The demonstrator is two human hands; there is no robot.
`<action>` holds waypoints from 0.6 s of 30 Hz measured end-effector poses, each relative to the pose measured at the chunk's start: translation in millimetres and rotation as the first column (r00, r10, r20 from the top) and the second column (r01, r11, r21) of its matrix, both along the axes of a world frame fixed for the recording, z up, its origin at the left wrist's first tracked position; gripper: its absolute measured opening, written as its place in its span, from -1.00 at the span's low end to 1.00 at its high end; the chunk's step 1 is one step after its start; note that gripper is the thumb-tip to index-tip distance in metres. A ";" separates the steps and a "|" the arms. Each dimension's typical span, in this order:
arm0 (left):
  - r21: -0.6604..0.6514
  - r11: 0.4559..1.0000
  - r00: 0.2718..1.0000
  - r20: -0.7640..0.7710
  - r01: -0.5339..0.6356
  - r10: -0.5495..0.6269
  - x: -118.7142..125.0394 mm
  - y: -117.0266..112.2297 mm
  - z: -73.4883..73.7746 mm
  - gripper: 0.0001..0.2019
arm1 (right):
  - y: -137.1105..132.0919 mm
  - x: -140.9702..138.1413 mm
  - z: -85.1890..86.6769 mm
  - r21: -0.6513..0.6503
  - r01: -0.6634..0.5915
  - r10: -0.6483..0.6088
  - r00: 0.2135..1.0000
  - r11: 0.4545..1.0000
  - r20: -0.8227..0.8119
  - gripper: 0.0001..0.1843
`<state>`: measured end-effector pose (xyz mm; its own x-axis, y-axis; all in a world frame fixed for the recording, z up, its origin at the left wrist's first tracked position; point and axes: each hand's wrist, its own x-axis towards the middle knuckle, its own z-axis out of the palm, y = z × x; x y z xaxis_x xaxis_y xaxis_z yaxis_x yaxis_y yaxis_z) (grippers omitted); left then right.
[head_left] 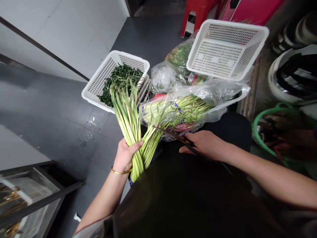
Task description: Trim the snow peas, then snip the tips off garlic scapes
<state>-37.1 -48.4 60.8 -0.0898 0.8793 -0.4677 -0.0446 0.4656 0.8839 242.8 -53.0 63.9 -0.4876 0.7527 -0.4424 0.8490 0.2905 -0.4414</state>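
Observation:
My left hand (126, 154) is closed around a thick bunch of pale green garlic stems (128, 115), held upright over my lap, tips pointing toward a white basket. A gold bangle sits on that wrist. My right hand (204, 143) grips dark scissors (173, 134), whose blades point left toward the stems. Beside the held bunch, more stems (183, 110) tied with blue tape lie in a clear plastic bag (218, 94).
A white basket (99, 81) holding cut dark green pieces stands on the grey floor. A second white basket (247, 62), with nothing in it, tilts on bags of greens. A red stool (195, 15) stands behind. A green tub (262, 115) is at right, a wire rack (37, 195) at lower left.

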 end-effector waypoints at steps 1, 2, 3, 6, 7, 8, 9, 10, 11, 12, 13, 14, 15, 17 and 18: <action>0.003 1.000 1.000 -0.004 -0.004 0.004 -0.1 -0.2 -0.2 -0.71 | -1.0 -0.2 1.1 0.006 0.001 -0.001 1.000 1.000 0.007 -0.39; 0.006 1.000 1.000 -0.007 -0.005 0.005 -0.2 -0.4 -0.4 -0.71 | -2.1 -0.5 2.2 0.009 0.002 -0.002 1.000 1.000 0.012 -0.41; 0.009 1.000 1.000 -0.010 -0.004 0.004 -0.2 -0.6 -0.8 -0.71 | -3.2 -0.9 3.0 0.008 0.006 -0.006 1.000 1.000 0.016 -0.43; 0.024 1.000 1.000 -0.027 0.011 -0.011 -0.2 -1.0 -1.9 -0.70 | -5.7 -1.8 2.8 -0.021 0.028 -0.027 1.000 0.999 0.013 -0.45; 0.030 0.999 0.999 -0.035 0.018 -0.017 -0.3 -1.1 -2.2 -0.69 | -6.1 -1.8 2.0 -0.036 0.031 -0.030 1.000 0.999 0.008 -0.44; 0.035 0.999 0.999 -0.043 0.024 -0.022 -0.3 -1.2 -2.4 -0.69 | -6.3 -1.6 1.2 -0.049 0.030 -0.030 1.000 0.998 0.004 -0.43; 0.040 0.999 0.998 -0.053 0.029 -0.026 -0.4 -1.4 -2.6 -0.69 | -6.3 -1.3 0.7 -0.060 0.026 -0.026 1.000 0.998 -0.001 -0.42; 0.046 0.998 0.997 -0.064 0.034 -0.031 -0.3 -1.5 -2.6 -0.70 | -5.9 -1.0 0.7 -0.068 0.018 -0.019 1.000 0.998 -0.007 -0.41; 0.052 0.998 0.997 -0.075 0.041 -0.037 -0.1 -1.8 -2.5 -0.70 | -5.3 -0.8 1.1 -0.072 0.010 -0.011 1.000 0.997 -0.013 -0.41; 0.058 0.997 0.995 -0.086 0.050 -0.045 0.3 -2.1 -2.3 -0.71 | -4.4 -1.0 1.9 -0.072 0.005 -0.006 1.000 0.997 -0.019 -0.41; 0.064 0.996 0.994 -0.097 0.061 -0.055 1.0 -2.4 -1.9 -0.72 | -3.2 -1.5 2.9 -0.067 0.003 -0.004 1.000 0.998 -0.022 -0.40; 0.069 0.995 0.992 -0.108 0.075 -0.067 1.8 -2.7 -1.5 -0.72 | -1.9 -2.3 3.8 -0.057 0.003 -0.005 1.000 0.998 -0.022 -0.40; 0.074 0.993 0.989 -0.120 0.091 -0.082 2.9 -3.1 -1.1 -0.73 | -0.6 -3.2 4.2 -0.044 0.005 -0.006 1.000 0.999 -0.021 -0.40; 0.082 0.990 0.984 -0.144 0.118 -0.106 4.8 -3.8 -0.2 -0.72 | 1.3 -4.5 3.4 -0.014 0.009 -0.009 1.000 1.000 -0.019 -0.39; 0.085 0.988 0.982 -0.155 0.126 -0.112 5.5 -4.1 0.1 -0.73 | 1.7 -4.3 2.1 -0.005 0.014 -0.014 1.000 1.000 -0.021 -0.39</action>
